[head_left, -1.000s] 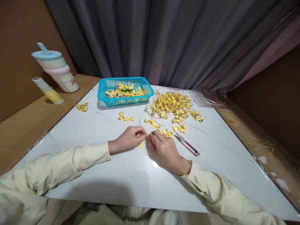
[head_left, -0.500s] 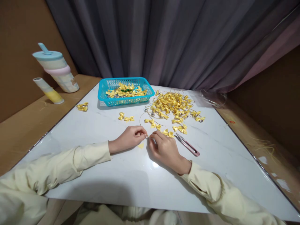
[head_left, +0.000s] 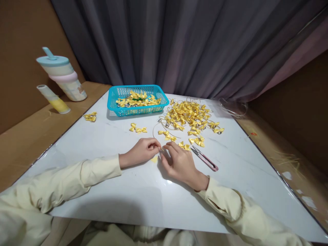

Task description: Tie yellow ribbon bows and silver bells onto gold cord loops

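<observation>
My left hand is closed in a pinch on a thin gold cord, which curves up behind its fingertips. A tiny shiny bit shows at the pinch, too small to name. Close by on the right is my right hand, thumb and forefinger apart, with the forefinger tip near the pinched cord. Under the left fingertips lies a small yellow piece. Yellow ribbon bows lie just beyond the right hand, and pink-handled thread snips rest to its right.
A blue basket with yellow bows stands at the back. Right of it is a heap of bows with cords and silver bells. Two loose bows lie in front of the basket. A tumbler and a yellow-filled tube stand at left.
The right thumb has dropped away from the forefinger, widening the gap between them. My left hand stays at almost the same spot, still pinching.
</observation>
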`<state>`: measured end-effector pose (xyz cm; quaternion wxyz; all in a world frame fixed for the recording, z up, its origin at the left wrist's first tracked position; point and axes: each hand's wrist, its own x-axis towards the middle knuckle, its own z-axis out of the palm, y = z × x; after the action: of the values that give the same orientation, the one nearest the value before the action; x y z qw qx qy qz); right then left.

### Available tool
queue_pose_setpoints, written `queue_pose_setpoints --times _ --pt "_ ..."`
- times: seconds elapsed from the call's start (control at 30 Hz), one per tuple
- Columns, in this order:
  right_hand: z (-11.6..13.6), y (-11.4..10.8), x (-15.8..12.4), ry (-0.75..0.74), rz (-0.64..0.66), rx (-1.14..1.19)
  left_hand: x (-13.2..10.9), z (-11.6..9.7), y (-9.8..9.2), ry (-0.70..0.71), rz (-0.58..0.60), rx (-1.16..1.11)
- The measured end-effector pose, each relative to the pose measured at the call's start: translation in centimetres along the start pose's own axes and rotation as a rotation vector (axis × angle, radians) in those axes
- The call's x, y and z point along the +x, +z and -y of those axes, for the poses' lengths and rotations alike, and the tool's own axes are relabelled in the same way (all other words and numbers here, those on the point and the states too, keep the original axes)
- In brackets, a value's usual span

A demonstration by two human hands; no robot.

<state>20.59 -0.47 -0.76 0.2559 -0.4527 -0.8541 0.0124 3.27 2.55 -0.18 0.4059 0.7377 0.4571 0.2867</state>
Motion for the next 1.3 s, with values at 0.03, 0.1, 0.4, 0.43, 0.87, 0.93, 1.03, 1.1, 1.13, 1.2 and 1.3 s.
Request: queue_pose_setpoints --times 0.03,0.1,0.4,0.43,0.87,0.93,1.03,1.1,1.13,1.2,1.3 --pt "0.0 0.0 0.0 -0.008 0.005 0.0 0.0 0.0 0.0 0.006 0.001 0.004" --pt "-0.1 0.1 0.0 -0.032 0.013 -0.014 0.0 0.0 0.0 0.019 0.004 0.02" --pt "-0.9 0.8 0.1 -0.2 0.017 -0.149 -0.2 0.0 -0.1 0.058 -0.008 0.089" --pt "-0.9 0.8 0.1 -0.195 0.022 -0.141 -0.2 0.0 -0.1 0.055 -0.016 0.088" --pt "-1.0 0.6 0.2 0.0 0.095 0.259 0.0 0.2 0.0 -0.003 -0.078 0.019" --pt "-0.9 0.4 0.3 0.032 0.11 0.319 0.0 0.3 -0.1 -0.005 -0.091 -0.001" --pt "-0.8 0.2 0.4 0.067 0.117 0.385 0.0 0.3 -0.1 0.002 -0.1 -0.021" --pt "-0.8 0.0 0.4 0.08 0.115 0.413 0.0 0.3 -0.1 0.01 -0.1 -0.021" --pt "-0.8 0.0 0.4 0.084 0.113 0.422 0.0 0.3 -0.1 0.014 -0.1 -0.02" --pt "-0.8 -0.1 0.4 0.094 0.108 0.438 0.0 0.3 -0.1 0.02 -0.099 -0.022" --pt "-0.8 -0.2 0.6 0.121 0.104 0.484 0.0 0.3 0.0 0.02 -0.094 -0.02"
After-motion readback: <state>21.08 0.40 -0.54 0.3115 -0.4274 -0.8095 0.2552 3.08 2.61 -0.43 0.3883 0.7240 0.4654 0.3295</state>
